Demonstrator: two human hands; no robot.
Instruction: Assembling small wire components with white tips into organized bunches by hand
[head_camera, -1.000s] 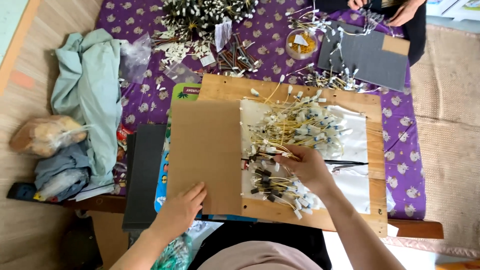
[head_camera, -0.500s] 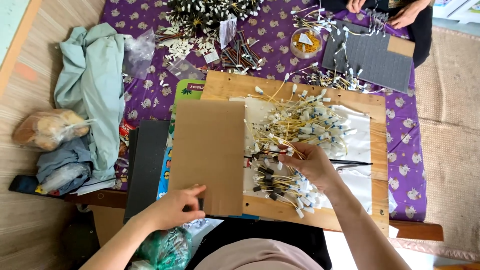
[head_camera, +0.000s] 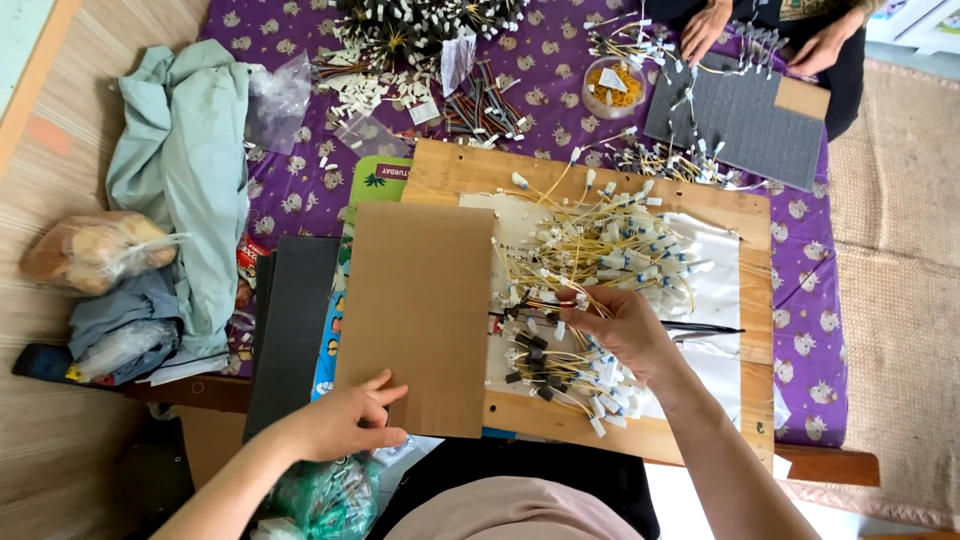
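My left hand (head_camera: 345, 422) pinches the near left corner of a brown cardboard sheet (head_camera: 420, 310) that lies flat on a wooden board (head_camera: 740, 215). My right hand (head_camera: 622, 330) rests on a pile of yellow wires with white and blue connectors (head_camera: 610, 255), its fingers closed around a few of them. Below that hand lies a smaller heap of wires with black ends (head_camera: 545, 365). Black tweezers (head_camera: 705, 328) lie just right of my right hand.
A dark foam pad (head_camera: 290, 320) lies left of the cardboard. Light green cloth (head_camera: 195, 160) and a bag of bread (head_camera: 90, 250) sit at far left. Across the purple tablecloth (head_camera: 810, 300), another person's hands (head_camera: 705, 28) work at a grey foam board (head_camera: 745, 115), near more wire bundles (head_camera: 420, 30).
My left hand slid down and left along the cardboard's near edge to its corner. My right hand stayed on the wires, shifting only slightly.
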